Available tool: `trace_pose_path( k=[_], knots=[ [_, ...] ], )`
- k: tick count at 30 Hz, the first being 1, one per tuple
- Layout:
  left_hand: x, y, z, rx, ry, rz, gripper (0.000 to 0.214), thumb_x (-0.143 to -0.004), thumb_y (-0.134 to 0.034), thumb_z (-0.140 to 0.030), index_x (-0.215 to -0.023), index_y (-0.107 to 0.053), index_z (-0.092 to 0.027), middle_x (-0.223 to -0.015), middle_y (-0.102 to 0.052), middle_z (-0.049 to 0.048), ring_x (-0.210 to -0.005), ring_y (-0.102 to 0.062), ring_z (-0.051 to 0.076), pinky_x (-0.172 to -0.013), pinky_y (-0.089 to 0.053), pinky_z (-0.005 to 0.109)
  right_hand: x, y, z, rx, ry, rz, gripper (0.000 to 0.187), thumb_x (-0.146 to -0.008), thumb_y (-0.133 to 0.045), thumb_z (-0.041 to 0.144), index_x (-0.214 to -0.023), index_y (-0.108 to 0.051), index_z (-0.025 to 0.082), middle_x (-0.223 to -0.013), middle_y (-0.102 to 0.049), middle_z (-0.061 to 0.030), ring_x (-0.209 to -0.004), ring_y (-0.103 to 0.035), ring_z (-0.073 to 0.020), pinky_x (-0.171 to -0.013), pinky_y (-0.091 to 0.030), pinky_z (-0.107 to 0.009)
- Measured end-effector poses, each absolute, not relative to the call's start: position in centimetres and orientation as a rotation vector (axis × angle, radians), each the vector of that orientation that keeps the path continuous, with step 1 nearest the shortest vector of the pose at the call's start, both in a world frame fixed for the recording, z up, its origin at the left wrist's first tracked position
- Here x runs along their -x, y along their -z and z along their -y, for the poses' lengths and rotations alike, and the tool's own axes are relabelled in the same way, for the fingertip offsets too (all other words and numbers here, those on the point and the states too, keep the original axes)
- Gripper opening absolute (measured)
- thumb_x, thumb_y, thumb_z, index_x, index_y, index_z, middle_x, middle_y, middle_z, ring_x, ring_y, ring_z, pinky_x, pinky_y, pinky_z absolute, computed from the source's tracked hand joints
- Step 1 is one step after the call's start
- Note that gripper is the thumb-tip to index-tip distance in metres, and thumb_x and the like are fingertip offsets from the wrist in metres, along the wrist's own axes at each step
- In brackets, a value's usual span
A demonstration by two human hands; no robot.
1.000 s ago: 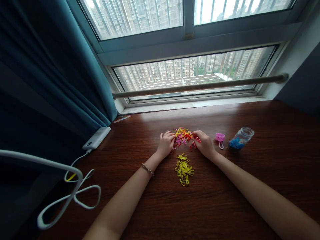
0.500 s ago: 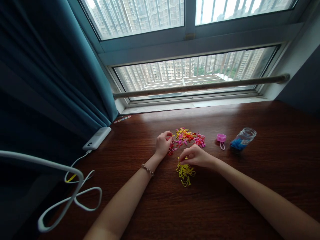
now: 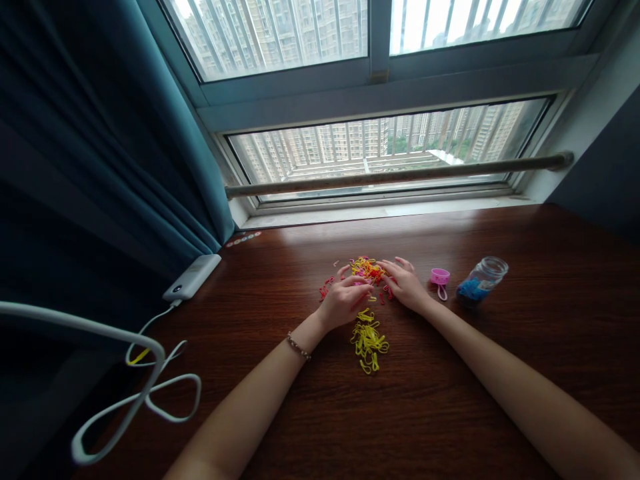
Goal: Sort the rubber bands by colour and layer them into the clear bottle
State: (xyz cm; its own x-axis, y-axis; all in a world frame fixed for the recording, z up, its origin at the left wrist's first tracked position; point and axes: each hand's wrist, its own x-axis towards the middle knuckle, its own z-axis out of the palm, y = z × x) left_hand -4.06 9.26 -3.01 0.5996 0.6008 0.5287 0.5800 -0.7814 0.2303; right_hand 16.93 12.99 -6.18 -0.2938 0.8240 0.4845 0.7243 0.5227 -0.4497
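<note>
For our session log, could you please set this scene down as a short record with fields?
left hand: over the near left side of the mixed pile; grip unclear
right hand: at the right side of that pile; grip unclear
mixed pile: small yellow, red and pink pieces
yellow pile: yellow loops, nearer the person
pink piece: cap-like, with a loop, right of the right hand
jar: clear, uncapped, blue contents
surface: brown wooden tabletop

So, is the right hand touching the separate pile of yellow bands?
Apart: the head view shows brown tabletop between the right hand and the pile of yellow bands.
</note>
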Motion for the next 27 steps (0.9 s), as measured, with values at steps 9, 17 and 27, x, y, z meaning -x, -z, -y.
trace_pose_path(
  k=[9, 17, 27],
  knots=[
    [5.1, 3.6, -10.8, -2.595, -1.054, -1.458, 0.018, -0.083, -0.047, -0.02, -0.091, -0.062, -0.022, -0.099, -0.066, 0.0032, -0.106, -0.052, 0.018, -0.103, -0.024, 0.045, -17.5, 6.8, -13.7, 1.208, -0.26, 2.043, 0.029, -0.088, -0.041, 0.022, -0.112, -0.058, 0.026, -0.112, -0.061, -0.0021, -0.115, -0.04, -0.0253, -0.095, -0.03, -0.049],
    [5.9, 4.6, -11.9, -2.575, -0.757, -1.494, 0.027, -0.081, -0.047, -0.016, -0.099, -0.062, -0.028, -0.111, -0.061, 0.0016, -0.122, -0.037, 0.024, -0.101, -0.015, 0.057, -17.3, 6.9, -13.4, 1.205, -0.23, 2.155, 0.029, -0.087, -0.046, 0.027, -0.114, -0.056, 0.032, -0.118, -0.057, -0.0004, -0.115, -0.039, -0.0273, -0.094, -0.029, -0.053],
    [6.2, 4.8, -12.3, -2.481, -1.004, -1.474, 0.015, -0.079, -0.051, -0.016, -0.086, -0.063, -0.021, -0.099, -0.064, 0.0038, -0.104, -0.054, 0.02, -0.1, -0.03, 0.046, -17.5, 5.5, -13.1, 1.031, -0.493, 1.776, 0.023, -0.085, -0.047, 0.026, -0.094, -0.068, 0.023, -0.097, -0.067, -0.004, -0.099, -0.056, -0.0208, -0.09, -0.043, -0.037]
  ],
)
